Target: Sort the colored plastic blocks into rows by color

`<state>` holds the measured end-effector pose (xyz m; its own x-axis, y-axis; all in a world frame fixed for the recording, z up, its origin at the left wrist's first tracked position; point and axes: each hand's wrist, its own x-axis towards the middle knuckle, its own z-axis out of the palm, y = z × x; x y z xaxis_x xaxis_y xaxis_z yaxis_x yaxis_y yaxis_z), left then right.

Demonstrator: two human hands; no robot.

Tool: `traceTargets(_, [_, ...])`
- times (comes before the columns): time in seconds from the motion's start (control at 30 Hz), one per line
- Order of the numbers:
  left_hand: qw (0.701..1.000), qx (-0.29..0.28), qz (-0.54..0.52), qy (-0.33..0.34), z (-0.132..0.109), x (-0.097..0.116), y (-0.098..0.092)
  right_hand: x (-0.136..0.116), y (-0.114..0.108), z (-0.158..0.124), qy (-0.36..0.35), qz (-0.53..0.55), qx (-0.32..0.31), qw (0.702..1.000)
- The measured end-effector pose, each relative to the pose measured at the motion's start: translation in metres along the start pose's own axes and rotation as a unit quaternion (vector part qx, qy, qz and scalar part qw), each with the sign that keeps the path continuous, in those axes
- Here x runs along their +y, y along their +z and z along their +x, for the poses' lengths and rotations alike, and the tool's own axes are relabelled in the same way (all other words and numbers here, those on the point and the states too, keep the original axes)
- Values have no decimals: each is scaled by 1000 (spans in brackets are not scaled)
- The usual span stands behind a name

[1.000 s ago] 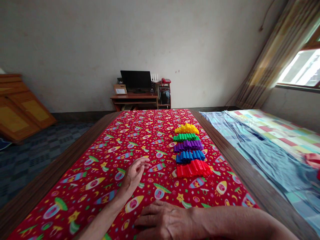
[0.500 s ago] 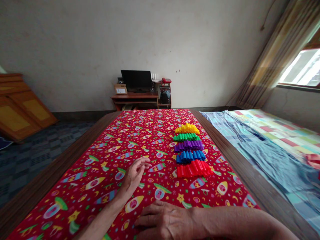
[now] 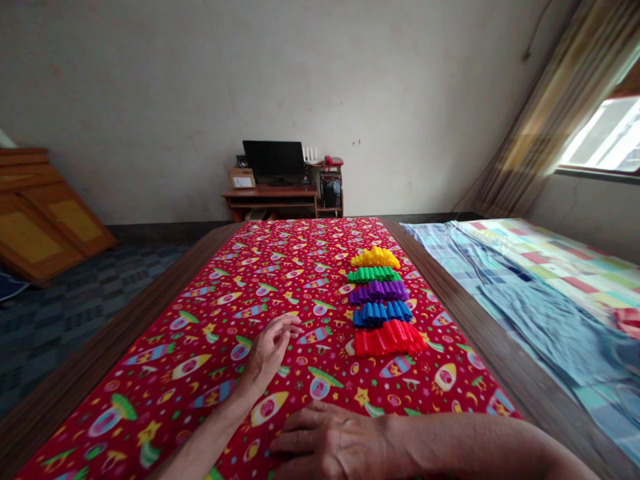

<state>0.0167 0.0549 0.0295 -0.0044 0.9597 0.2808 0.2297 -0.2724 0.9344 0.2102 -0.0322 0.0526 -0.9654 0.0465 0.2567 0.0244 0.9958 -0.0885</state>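
Observation:
My left hand rests on its side on the red patterned cloth, empty, its fingers loosely bent and pointing right. Closer to me, my right hand lies palm down on the same cloth with its fingers stretched to the left. Neither hand touches the coloured pieces. To their right are rows of small tube-like pieces, sorted by colour. Farthest is the yellow row, followed by the green row, the purple row, the blue row and, nearest me, the red row.
Dark wooden table edges border the cloth. Beyond the far end stands a desk with a monitor, a cardboard box and a red telephone. A bed lies to the right, a wooden cabinet to the left.

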Motion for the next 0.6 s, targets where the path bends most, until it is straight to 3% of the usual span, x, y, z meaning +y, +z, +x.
traceTargets(0.6, [1000, -7, 20, 13, 1, -2, -1, 0, 0, -1, 0, -7, 6, 1000])
